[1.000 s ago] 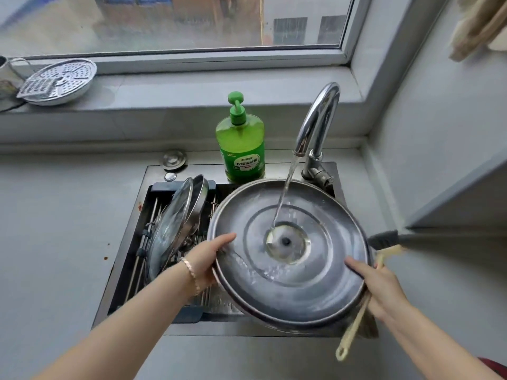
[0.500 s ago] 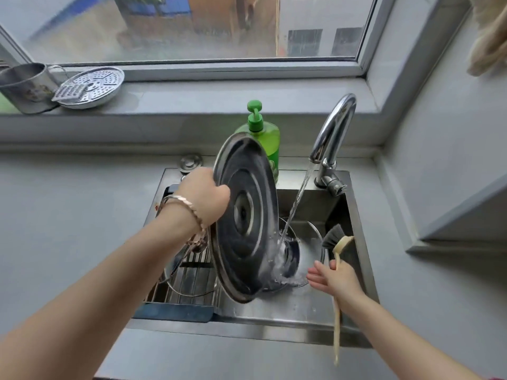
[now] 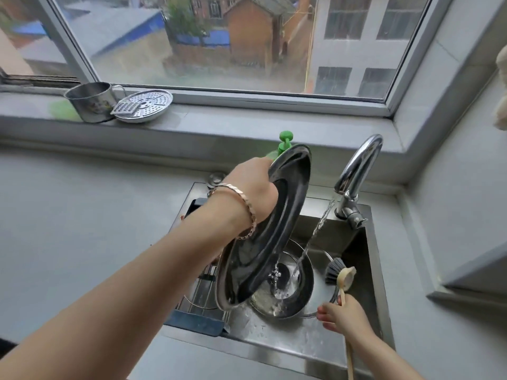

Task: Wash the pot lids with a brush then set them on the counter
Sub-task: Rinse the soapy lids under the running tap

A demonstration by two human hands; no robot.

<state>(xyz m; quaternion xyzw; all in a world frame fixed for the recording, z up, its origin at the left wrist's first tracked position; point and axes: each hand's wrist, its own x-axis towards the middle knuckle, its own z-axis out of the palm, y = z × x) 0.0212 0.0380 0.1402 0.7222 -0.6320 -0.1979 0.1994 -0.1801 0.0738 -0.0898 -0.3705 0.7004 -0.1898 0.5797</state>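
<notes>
My left hand [image 3: 253, 187] grips the upper rim of a large steel pot lid [image 3: 263, 242], held on edge and tilted above the sink [image 3: 365, 270]. Its lower rim hangs over another lid [image 3: 290, 294] with a dark knob, lying in the basin under the running water. My right hand [image 3: 343, 316] is low in the basin at the right, holding a wooden-handled brush [image 3: 338, 272] whose dark bristles point up and left. More lids in the rack at the sink's left are mostly hidden behind my arm.
The faucet [image 3: 356, 171] pours a thin stream into the basin. A green soap bottle [image 3: 284, 142] stands behind the raised lid. On the windowsill sit a steel mug [image 3: 90, 101] and a perforated steamer plate [image 3: 145, 105]. Grey counter [image 3: 82, 215] spreads left of the sink.
The big lid went from lying flat under the water in both hands to standing on edge in my left hand alone, then rose higher. My right hand dropped into the basin with the brush.
</notes>
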